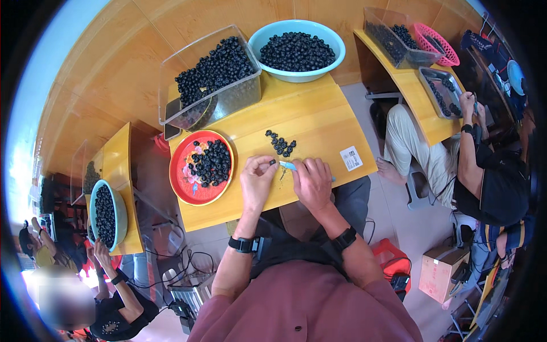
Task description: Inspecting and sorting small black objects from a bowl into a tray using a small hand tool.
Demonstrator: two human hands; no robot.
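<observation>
My left hand (257, 176) pinches one small dark round fruit (272, 162) between its fingertips over the yellow wooden table (319, 119). My right hand (311, 181) grips a small light-blue tool (288, 166) whose tip points at that fruit. Just beyond the hands lies a little cluster of dark fruits (281, 143) on the tabletop. To the left stands a red plate (183, 181) holding several more of them. A clear plastic bin (228, 97) and a turquoise bowl (273, 35), both heaped with the same fruits, stand at the table's far side.
A white label (351, 158) is stuck near the table's right edge. A person sits at the right by another table with a metal tray (433, 94), a clear bin (393, 43) and a pink basket (441, 43). Another person sits lower left near a turquoise bowl (118, 214). A cardboard box (440, 273) stands on the floor.
</observation>
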